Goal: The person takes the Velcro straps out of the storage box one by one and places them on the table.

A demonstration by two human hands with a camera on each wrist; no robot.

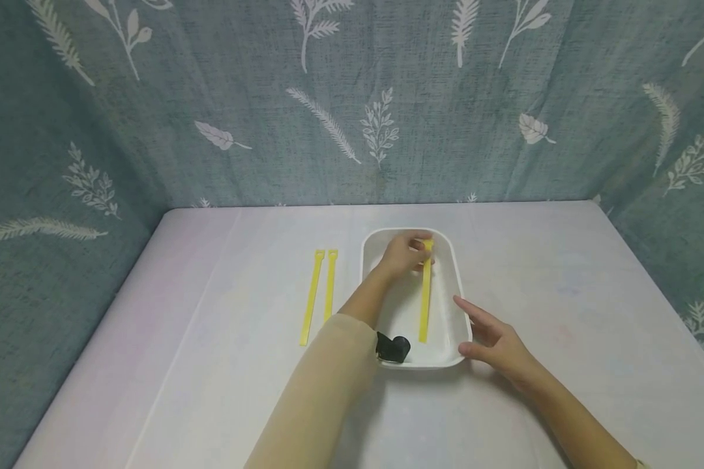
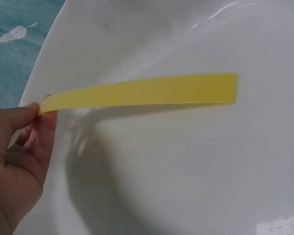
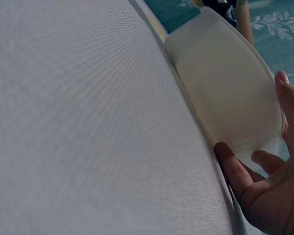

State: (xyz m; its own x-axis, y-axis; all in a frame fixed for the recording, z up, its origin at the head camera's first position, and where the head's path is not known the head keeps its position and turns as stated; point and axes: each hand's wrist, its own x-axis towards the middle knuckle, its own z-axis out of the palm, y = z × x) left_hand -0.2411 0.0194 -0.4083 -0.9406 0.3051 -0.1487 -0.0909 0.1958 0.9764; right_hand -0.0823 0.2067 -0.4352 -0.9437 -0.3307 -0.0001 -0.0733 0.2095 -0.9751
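A white tray [image 1: 459, 273] stands on the table, and my left hand [image 1: 403, 255] is over its far part. Between thumb and fingers that hand pinches one end of a yellow strip [image 2: 152, 91]. The strip's flat free end points toward me over the tray floor; I cannot tell if it touches. At the tray's right side is my right hand [image 1: 498, 345], with fingers spread. In the right wrist view its fingertips [image 3: 225, 149] are against the tray's outer wall [image 3: 220, 83]. Two more yellow strips [image 1: 312, 296], each with a holed end, lie left of the tray.
A pale cloth covers the table [image 1: 211, 391]. Green patterned curtain [image 1: 258, 143] hangs behind it and at both sides. A black device [image 1: 393, 348] by the left sleeve [image 1: 328, 384] covers the tray's near left corner.
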